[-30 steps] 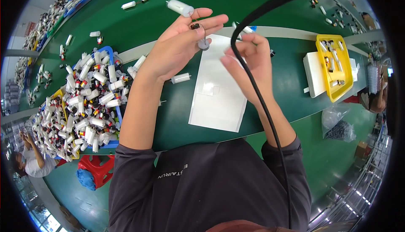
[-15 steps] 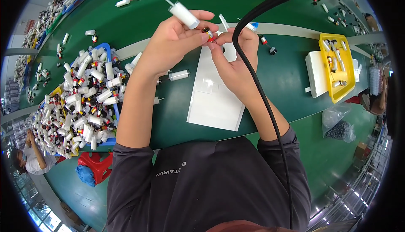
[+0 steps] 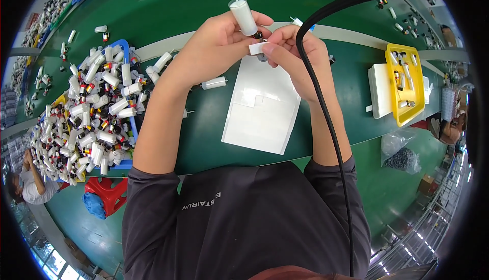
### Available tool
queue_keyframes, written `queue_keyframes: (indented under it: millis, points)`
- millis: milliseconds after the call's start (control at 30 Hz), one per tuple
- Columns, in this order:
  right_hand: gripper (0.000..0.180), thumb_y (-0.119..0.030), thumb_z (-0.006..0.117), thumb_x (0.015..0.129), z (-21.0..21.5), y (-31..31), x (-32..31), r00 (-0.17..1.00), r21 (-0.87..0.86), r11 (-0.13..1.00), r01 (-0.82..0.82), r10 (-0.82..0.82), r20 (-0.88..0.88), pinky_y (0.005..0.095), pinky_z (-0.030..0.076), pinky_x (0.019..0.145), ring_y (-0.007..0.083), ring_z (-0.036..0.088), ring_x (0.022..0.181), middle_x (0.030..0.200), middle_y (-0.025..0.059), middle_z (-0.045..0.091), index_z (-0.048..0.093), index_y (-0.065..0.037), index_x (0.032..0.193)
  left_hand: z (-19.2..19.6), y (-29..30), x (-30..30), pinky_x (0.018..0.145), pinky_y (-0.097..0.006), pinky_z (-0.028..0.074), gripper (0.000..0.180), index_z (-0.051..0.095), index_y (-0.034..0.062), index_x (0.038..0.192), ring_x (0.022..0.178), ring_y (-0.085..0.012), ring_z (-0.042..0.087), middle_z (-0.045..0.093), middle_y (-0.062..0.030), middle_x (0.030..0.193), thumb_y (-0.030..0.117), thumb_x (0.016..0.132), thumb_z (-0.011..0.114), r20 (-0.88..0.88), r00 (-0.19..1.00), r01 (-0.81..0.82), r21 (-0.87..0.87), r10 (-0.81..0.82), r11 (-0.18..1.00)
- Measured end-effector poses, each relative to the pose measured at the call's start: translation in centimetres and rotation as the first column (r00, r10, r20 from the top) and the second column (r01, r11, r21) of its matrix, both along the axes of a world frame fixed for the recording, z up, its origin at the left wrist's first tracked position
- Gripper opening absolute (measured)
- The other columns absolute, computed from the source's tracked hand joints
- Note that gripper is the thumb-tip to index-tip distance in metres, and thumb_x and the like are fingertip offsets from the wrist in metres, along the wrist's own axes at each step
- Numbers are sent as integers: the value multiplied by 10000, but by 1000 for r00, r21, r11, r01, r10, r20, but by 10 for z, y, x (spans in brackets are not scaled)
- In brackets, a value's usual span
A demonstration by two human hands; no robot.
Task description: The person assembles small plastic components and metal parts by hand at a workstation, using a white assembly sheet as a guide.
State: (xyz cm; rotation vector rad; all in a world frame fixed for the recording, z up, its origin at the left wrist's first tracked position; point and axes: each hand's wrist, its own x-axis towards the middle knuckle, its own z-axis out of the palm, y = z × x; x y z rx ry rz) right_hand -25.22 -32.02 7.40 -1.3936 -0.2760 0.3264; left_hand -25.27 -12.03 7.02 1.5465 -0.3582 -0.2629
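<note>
My left hand (image 3: 224,40) is closed around a white cylinder (image 3: 243,17) with a thin stem on top, tilted upward over the bench. Beside the left fingertips shows a small dark part (image 3: 258,36), mostly covered. A small white rectangular label (image 3: 257,49) is pinched between thumb and fingers of my right hand (image 3: 298,58). That label lies against the left thumb, in front of the dark part. Below both hands is a white label sheet (image 3: 260,127) on the green bench. Another white cylinder (image 3: 214,83) lies beside my left forearm.
A blue bin (image 3: 133,127) heaped with white cylinders and small black-and-red parts stands at left. At right, a yellow tray (image 3: 420,86) with several pieces leans on a white stack (image 3: 379,91). A black cable (image 3: 326,122) crosses the view. A co-worker (image 3: 35,180) is at far left.
A white label now shows in my right fingers, covering the black, red and yellow part seen before. The white cylinder in my left hand has tipped more upright and moved right.
</note>
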Motion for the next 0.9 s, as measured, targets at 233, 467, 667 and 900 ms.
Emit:
queue_keyframes:
  millis: [233, 467, 667, 900]
  points:
    - [79, -62, 705, 901, -7, 2, 1, 996, 21, 996, 83, -83, -33, 221, 455, 648, 83, 575, 702, 786, 19, 641, 651, -13, 931, 3, -6, -3, 922, -308, 554, 313, 590, -31, 1251, 1069, -169, 670, 675, -102, 1148, -54, 940, 579, -96, 995, -26, -93, 17, 995]
    - [84, -86, 712, 905, -9, 5, -3, 986, -40, 985, 169, -169, 8, 208, 444, 630, 54, 566, 683, 769, -5, 644, 667, -25, 941, 0, -4, -3, 914, -300, 566, 412, 563, -56, 1334, 1077, -169, 672, 677, -135, 1199, -60, 924, 600, -95, 995, -23, -104, 13, 994]
    - [180, -62, 733, 897, -16, -2, 0, 982, -182, 967, 178, -163, 94, 191, 520, 686, 73, 652, 792, 945, 65, 706, 623, 8, 1021, 4, -10, -3, 899, -298, 576, 385, 627, -63, 1268, 1075, -198, 686, 690, -155, 1214, -74, 883, 633, -69, 992, -103, -3, 103, 995]
    - [196, -126, 691, 928, -34, -8, 18, 876, 426, 904, 33, 179, -447, 293, 481, 859, 128, 613, 951, 1012, 54, 658, 577, -71, 1078, 3, -10, 1, 946, -311, 564, 480, 611, -69, 1310, 1116, -222, 679, 691, -184, 1222, -95, 834, 667, -89, 995, -55, -116, 45, 992]
